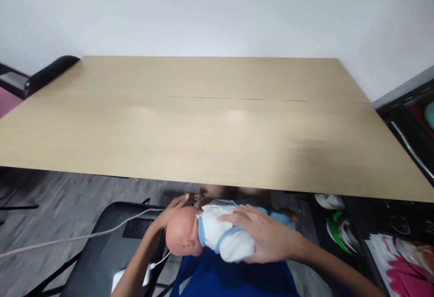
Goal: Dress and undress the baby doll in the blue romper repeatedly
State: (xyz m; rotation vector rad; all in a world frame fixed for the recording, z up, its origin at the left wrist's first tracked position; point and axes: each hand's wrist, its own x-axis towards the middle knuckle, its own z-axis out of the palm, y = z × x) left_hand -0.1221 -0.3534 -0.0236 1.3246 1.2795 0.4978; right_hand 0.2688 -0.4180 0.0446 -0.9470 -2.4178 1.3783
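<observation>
Doll (210,233), face hidden, right hand (266,233) closed around it; left hand (174,207) partly behind its head (181,229), hold unclear.

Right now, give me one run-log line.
Right hand: holding bald plastic doll in white, blue-trimmed fabric | left hand: beside doll's head | pale wood-toned tabletop: beyond doll

Bright wall (217,12), soft glare patches on the tabletop (190,139), shadow toward its right, dim floor (68,200), mild blur.
</observation>
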